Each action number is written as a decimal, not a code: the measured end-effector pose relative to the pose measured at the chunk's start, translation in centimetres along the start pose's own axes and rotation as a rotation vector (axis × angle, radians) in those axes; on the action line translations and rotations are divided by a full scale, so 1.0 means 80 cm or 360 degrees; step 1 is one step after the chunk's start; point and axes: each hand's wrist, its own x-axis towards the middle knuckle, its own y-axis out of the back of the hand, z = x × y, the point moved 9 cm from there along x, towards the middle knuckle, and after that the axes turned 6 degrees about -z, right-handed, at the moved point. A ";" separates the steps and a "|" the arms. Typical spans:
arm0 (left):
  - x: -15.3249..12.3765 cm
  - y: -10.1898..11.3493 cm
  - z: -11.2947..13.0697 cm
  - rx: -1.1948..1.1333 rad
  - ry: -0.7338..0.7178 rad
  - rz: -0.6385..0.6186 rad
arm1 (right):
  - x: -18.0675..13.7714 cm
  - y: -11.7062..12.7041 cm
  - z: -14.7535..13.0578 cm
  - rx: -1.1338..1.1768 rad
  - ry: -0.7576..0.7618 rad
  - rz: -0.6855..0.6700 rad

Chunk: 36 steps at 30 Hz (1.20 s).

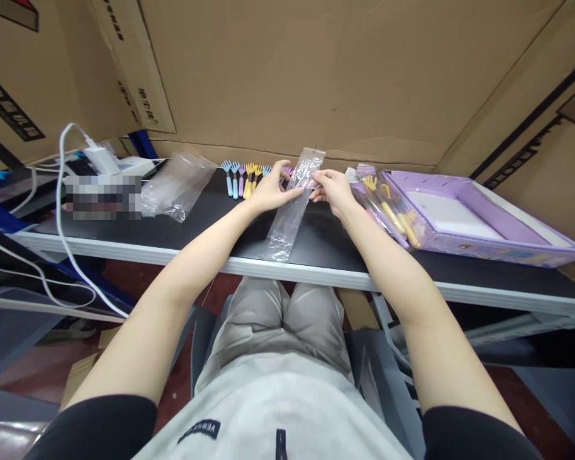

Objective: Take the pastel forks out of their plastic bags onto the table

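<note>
A long clear plastic bag (pixel 287 223) hangs between my hands over the front of the table, its lower end near the edge. My right hand (pixel 334 190) pinches its right edge near the upper part. My left hand (pixel 272 190) is curved at the bag's left side, thumb against the plastic; its fingertips are partly hidden. Just left of that hand, a row of small forks (pixel 242 179) with blue, purple and yellow handles lies on the table. Beside my right wrist are bagged forks (pixel 390 207) with yellow and purple handles.
An open purple box (pixel 483 249) stands at the right. A pile of clear plastic bags (pixel 177 185) lies at the left, near a white charger (pixel 101 158) and its cable (pixel 60 191). Cardboard (pixel 306 76) walls the back of the black table (pixel 206 220).
</note>
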 end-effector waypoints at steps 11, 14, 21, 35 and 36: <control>-0.029 -0.057 0.037 0.1167 -0.0053 -0.0411 | 0.006 0.018 -0.003 0.0137 0.0051 0.0105; -0.011 -0.025 0.028 0.1179 0.0026 -0.0339 | 0.005 0.018 -0.004 0.0137 0.0055 0.0071; 0.007 0.173 -0.018 0.1635 0.0759 0.0060 | 0.006 0.013 0.001 0.0043 0.0034 0.0049; -0.054 0.226 -0.142 0.1795 0.1474 -0.0262 | 0.011 0.016 0.006 0.0014 0.0046 0.0050; -0.053 0.225 -0.141 0.1767 0.1477 -0.0243 | 0.010 0.018 0.004 0.0017 0.0051 0.0057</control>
